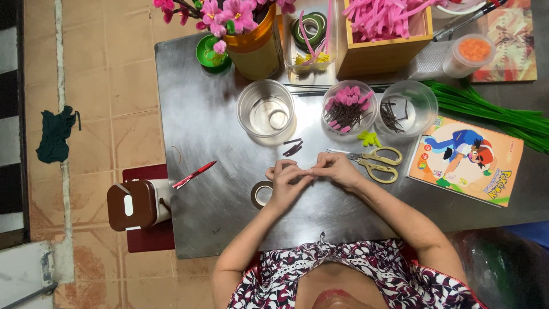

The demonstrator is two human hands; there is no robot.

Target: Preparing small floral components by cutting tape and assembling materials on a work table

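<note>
Stem piece: tiny, dark, barely visible, pinched between both hands above the tabletop (229,206), near the scissors (377,163).
Left hand (286,183): fingers closed on it.
Right hand (337,170): fingertips pinching it too.
Handling: likely light, thin, bendable; hold near the ends.
Beside: tape roll (261,194).

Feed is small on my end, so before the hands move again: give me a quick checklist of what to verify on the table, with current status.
1. Left hand and right hand meet fingertip to fingertip over the metal table: ok.
2. What they pinch: too small to see, cannot tell.
3. Scissors lie beside the right hand, not held: ok.
4. Roll of brown tape touches the left hand's side: ok.
5. Cup of pink-tipped stems stands upright, beyond the hands: ok.
6. Loose dark stems lie between the cups and the hands: ok.
</note>
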